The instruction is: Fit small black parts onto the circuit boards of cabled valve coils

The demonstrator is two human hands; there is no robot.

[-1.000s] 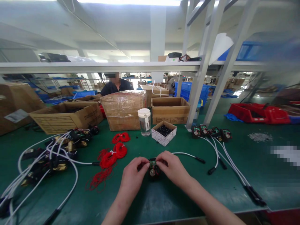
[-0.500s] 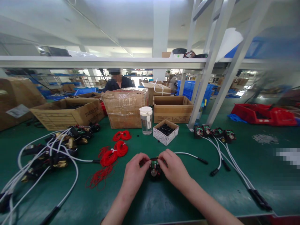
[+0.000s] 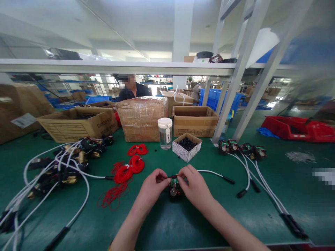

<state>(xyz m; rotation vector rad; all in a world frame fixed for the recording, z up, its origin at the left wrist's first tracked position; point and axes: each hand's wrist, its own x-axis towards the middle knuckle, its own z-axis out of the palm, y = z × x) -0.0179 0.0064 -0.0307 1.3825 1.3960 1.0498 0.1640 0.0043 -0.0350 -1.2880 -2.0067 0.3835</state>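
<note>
In front of me on the green table stands a small black module with a green circuit board (image 3: 174,190) and a round, clear part on its face. My left hand (image 3: 155,186) and my right hand (image 3: 194,184) flank its top edge. Both are closed in a pinch. A short, thin dark reddish piece (image 3: 173,177) spans the gap between their fingertips, just over the board; its exact kind is too small to make out. From behind my right hand a white cable (image 3: 210,171) runs right to a black connector (image 3: 228,180).
Left lies a pile of white-cabled parts (image 3: 70,167), beside red wire bundles (image 3: 129,171). Behind are a lidded bottle (image 3: 165,134), a small box of black pieces (image 3: 186,153) and cardboard boxes (image 3: 141,122). Several similar modules (image 3: 240,149) sit right, near a metal post (image 3: 242,73). A person (image 3: 134,90) is beyond.
The whole view has shifted slightly. Both hands keep their pinch on the thin piece above the board, with almost no change in pose.
</note>
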